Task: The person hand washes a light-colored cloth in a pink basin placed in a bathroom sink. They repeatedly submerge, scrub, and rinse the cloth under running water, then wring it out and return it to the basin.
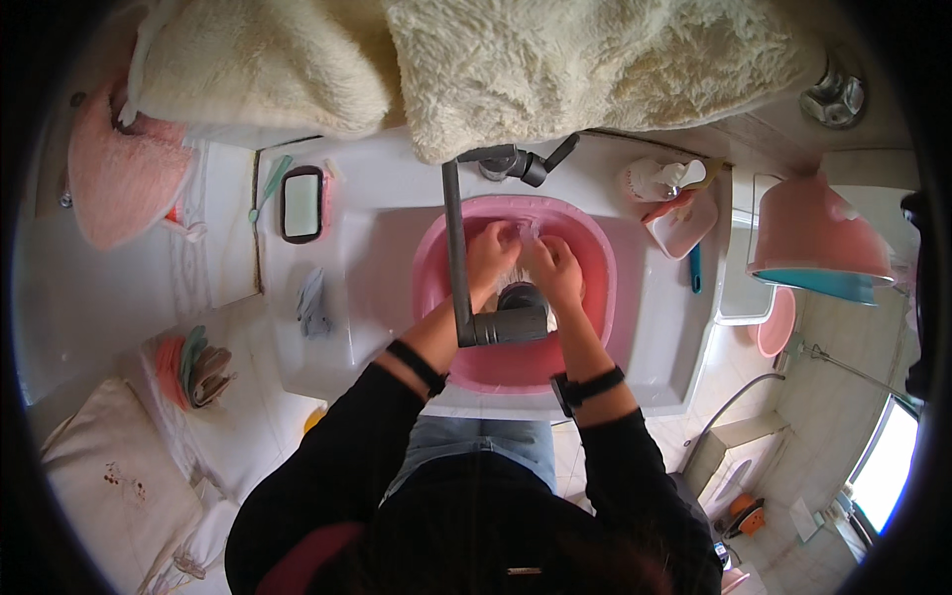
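Both my hands are inside a pink plastic basin (pixel 608 327) that stands in a white sink (pixel 662 357). Between their fingertips, near the basin's far side, is a small pale translucent item (pixel 529 229); its exact kind is unclear. My left hand (pixel 492 256) pinches it from the left and my right hand (pixel 556 269) from the right. A dark swivel faucet (pixel 460 253) reaches over the basin and hides part of what lies below. Something whitish (pixel 513 278), perhaps water or wet cloth, shows between my wrists.
Cream fleece (pixel 595 67) hangs over the back. A soap dish with a pale bar (pixel 301 204) and a crumpled grey cloth (pixel 314 301) lie on the left ledge. At right are a pump bottle (pixel 654 181), a small white dish (pixel 688 227) and a hanging pink bucket (pixel 818 230).
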Action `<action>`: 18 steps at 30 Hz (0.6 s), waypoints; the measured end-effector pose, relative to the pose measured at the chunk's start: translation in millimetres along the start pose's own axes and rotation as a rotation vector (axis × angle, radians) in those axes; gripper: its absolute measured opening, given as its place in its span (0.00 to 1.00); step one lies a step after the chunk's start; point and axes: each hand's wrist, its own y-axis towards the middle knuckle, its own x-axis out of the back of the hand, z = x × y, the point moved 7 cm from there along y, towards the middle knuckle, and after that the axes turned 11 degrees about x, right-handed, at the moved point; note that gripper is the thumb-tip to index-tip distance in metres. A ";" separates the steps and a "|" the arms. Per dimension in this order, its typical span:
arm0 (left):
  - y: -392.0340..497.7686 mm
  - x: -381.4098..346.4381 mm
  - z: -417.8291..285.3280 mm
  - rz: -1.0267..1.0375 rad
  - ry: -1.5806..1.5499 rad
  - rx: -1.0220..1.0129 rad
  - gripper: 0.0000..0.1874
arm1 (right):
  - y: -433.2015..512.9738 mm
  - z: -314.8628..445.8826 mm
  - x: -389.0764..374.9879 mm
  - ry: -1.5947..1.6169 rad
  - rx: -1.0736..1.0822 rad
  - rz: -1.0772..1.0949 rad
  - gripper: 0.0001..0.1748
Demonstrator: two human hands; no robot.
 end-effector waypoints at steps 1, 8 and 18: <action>-15.0 5.9 -1.2 0.043 -0.105 -0.066 0.15 | -21.4 8.0 5.9 0.052 0.042 -0.005 0.22; -118.8 -19.3 32.0 -0.158 0.608 -0.596 0.25 | -108.6 17.2 -24.7 -0.656 0.259 0.131 0.37; 2.8 -14.5 24.7 0.015 0.168 -0.076 0.27 | 23.2 -15.7 4.1 -0.354 0.131 0.032 0.13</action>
